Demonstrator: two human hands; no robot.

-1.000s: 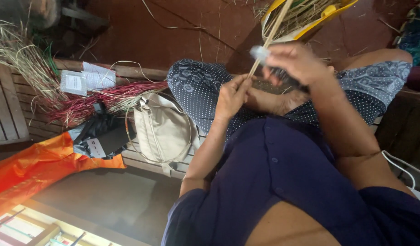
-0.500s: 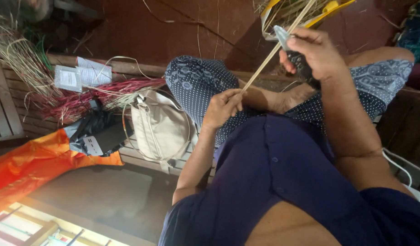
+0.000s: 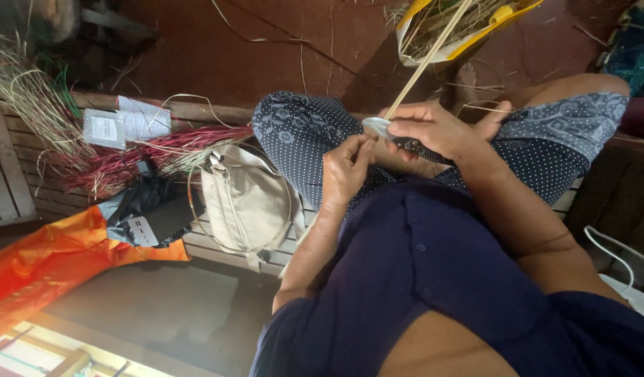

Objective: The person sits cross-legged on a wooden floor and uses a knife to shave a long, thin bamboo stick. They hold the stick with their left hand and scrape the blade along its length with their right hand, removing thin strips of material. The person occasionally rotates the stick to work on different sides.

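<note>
Beige handbag (image 3: 246,202) on the slatted bench (image 3: 15,181), beside red-dyed straw bundle (image 3: 126,164) and orange cloth (image 3: 49,258).

One beige bag (image 3: 245,202); one orange sheet (image 3: 49,255); two hands; one cane strip (image 3: 434,52); one knife (image 3: 388,129).

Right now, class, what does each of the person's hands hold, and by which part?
The right hand grips a dark-handled knife by its handle; the left hand pinches the lower end of a long pale reed strip.
</note>
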